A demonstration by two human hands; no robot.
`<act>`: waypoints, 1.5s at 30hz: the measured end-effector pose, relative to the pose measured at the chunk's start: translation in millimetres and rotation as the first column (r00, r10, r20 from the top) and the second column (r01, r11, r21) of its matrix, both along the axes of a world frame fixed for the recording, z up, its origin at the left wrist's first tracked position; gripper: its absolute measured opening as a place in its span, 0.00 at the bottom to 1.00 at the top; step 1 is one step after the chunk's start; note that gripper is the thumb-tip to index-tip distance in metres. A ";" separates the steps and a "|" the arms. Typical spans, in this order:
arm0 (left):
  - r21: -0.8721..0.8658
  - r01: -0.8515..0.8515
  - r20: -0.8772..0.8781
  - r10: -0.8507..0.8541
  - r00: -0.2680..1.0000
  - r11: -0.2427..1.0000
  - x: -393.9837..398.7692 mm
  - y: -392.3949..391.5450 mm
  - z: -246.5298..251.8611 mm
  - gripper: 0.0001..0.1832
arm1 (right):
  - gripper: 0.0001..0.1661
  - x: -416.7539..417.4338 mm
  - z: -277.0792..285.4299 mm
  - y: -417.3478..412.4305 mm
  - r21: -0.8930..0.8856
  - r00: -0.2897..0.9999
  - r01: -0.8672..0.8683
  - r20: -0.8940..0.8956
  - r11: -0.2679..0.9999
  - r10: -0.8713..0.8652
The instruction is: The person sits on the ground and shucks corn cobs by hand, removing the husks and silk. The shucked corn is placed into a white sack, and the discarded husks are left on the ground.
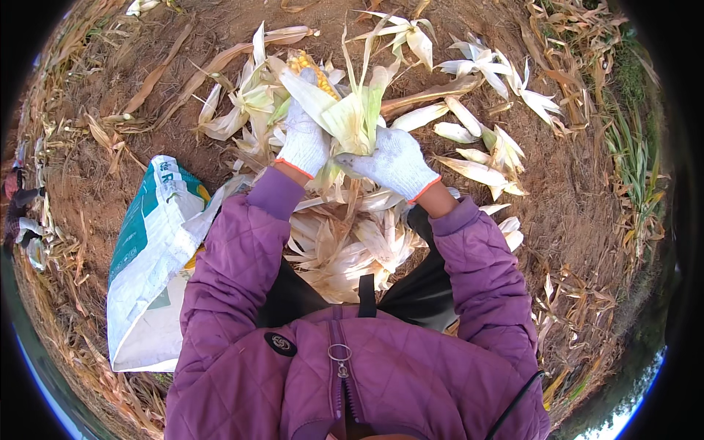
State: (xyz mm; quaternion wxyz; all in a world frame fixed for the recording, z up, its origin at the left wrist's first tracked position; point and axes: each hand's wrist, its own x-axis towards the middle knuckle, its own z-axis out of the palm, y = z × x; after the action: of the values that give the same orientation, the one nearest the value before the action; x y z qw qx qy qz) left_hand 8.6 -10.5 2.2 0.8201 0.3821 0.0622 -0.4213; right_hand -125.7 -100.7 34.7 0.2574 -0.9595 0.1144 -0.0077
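An ear of corn [324, 82] with yellow kernels bared at its tip is held out in front of my knees. My left hand [306, 132], in a white knit glove with an orange cuff edge, grips the ear along its left side. Pale green husk leaves [355, 118] are peeled back from the kernels and hang toward me. My right hand [397, 159], gloved the same way, grasps the husk near the base, its thumb across the leaves. The lower part of the ear is hidden by the husk and gloves.
Loose dry husks [352, 242] are heaped between my legs. Peeled husks [478, 63] and several pale husk-covered ears [456, 132] lie ahead and right. At my left stands a white and green woven sack [148, 275]. A person [22, 203] is at the far left edge.
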 end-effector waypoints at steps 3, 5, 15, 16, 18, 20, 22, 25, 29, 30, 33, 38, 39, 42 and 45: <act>0.245 0.096 0.524 -0.214 0.824 0.965 13.2 14.1 -70.4 0.18 | 0.22 2.7 -6.7 7.8 -0.040 0.994 0.042 -0.101 0.998 -0.046; 0.045 0.173 0.218 -0.178 0.959 0.984 5.4 13.5 -48.5 0.16 | 0.22 -3.6 -5.4 1.7 -0.152 0.991 -0.006 -0.130 0.988 -0.014; -0.036 0.492 0.187 -0.478 0.858 0.870 10.4 15.2 -8.2 0.26 | 0.10 -19.1 17.5 2.0 -0.265 0.892 -0.384 -0.355 0.885 0.280; -0.101 0.418 -0.150 -0.429 0.891 0.903 6.0 9.4 10.0 0.25 | 0.12 -21.2 17.0 -12.0 -0.290 0.920 -0.316 -0.326 0.903 0.218; -0.108 0.292 -0.109 -0.303 0.947 0.950 13.4 13.6 14.4 0.22 | 0.18 -13.7 25.0 -26.8 -0.310 0.966 -0.156 -0.246 0.938 0.080; -0.154 0.211 -0.103 -0.228 0.968 0.965 28.0 7.6 -0.4 0.22 | 0.24 -14.5 28.1 -48.7 -0.339 0.993 0.022 -0.102 0.941 -0.060; -0.044 0.135 -0.040 -0.137 0.990 0.990 30.5 8.8 4.9 0.24 | 0.24 -17.2 38.1 -60.5 -0.388 0.954 0.241 -0.071 0.890 -0.290; -0.062 0.121 -0.034 -0.124 0.992 0.991 22.9 14.0 32.3 0.27 | 0.30 -32.5 38.4 -93.4 -0.483 0.823 0.458 -0.086 0.746 -0.561; -0.090 0.105 -0.015 -0.107 0.994 0.990 30.2 15.6 26.0 0.27 | 0.52 -29.2 17.2 -94.2 -0.180 0.851 0.517 0.214 0.837 -0.480; -0.097 0.099 -0.017 -0.101 0.995 0.990 29.7 15.6 27.6 0.27 | 0.57 -20.4 14.8 -89.7 -0.135 0.871 0.472 0.221 0.871 -0.438; -0.070 0.052 0.040 -0.050 0.998 0.996 29.0 12.8 19.2 0.26 | 0.35 0.9 17.7 -58.0 0.478 0.892 0.338 0.110 0.811 -0.438; -0.097 0.053 0.054 -0.048 0.997 0.994 25.9 10.8 15.6 0.24 | 0.28 16.8 29.4 -6.2 0.432 0.959 0.246 0.019 0.868 -0.281; -0.097 0.064 0.047 -0.059 0.997 0.993 24.2 11.2 17.1 0.24 | 0.29 18.3 30.4 -0.2 0.430 0.957 0.267 -0.015 0.863 -0.288; -0.112 0.047 0.025 -0.044 0.999 0.993 20.8 10.2 16.0 0.24 | 0.27 20.0 17.7 2.9 0.408 0.952 0.277 0.009 0.870 -0.307; -0.147 0.035 -0.027 -0.040 0.999 0.988 23.6 7.9 7.9 0.24 | 0.21 21.0 10.8 3.5 0.297 0.936 0.311 0.066 0.903 -0.345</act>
State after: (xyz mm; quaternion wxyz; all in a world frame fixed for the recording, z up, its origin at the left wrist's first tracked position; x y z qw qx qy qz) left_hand 32.2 -2.6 10.2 0.8370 0.3154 0.0363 -0.4458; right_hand -104.8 -97.2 45.4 0.3925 -0.8778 0.2591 -0.0905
